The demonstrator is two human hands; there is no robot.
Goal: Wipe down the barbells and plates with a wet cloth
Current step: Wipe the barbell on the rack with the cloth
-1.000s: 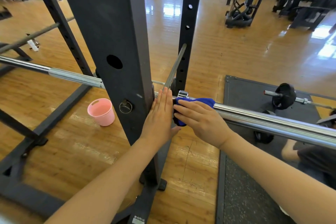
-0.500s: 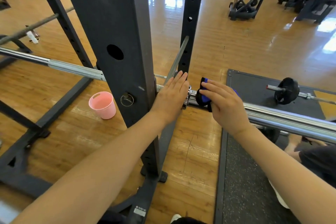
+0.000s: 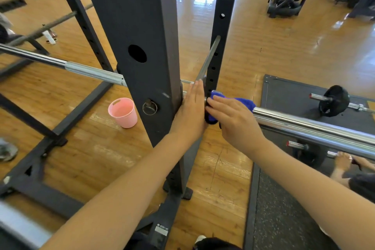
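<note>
A chrome barbell (image 3: pixel 308 126) lies across the dark squat rack upright (image 3: pixel 140 26), its shaft running off to the left (image 3: pixel 91 72). A blue cloth (image 3: pixel 241 102) is draped over the sleeve right beside the upright. My right hand (image 3: pixel 235 122) grips the cloth around the sleeve. My left hand (image 3: pixel 191 113) rests flat, fingers straight, against the upright's side next to the cloth. A small barbell with a black plate (image 3: pixel 333 100) lies on the dark floor mat (image 3: pixel 288 95) at the right.
A pink bucket (image 3: pixel 122 112) stands on the wooden floor left of the upright. Rack base beams (image 3: pixel 46 138) cross the floor at left. Another person's hand (image 3: pixel 345 162) holds a low bar at the right edge. Gym machines (image 3: pixel 288 0) stand far back.
My right hand slid the blue cloth back left along the sleeve toward the upright, after moving right. My left hand stayed flat on the rack.
</note>
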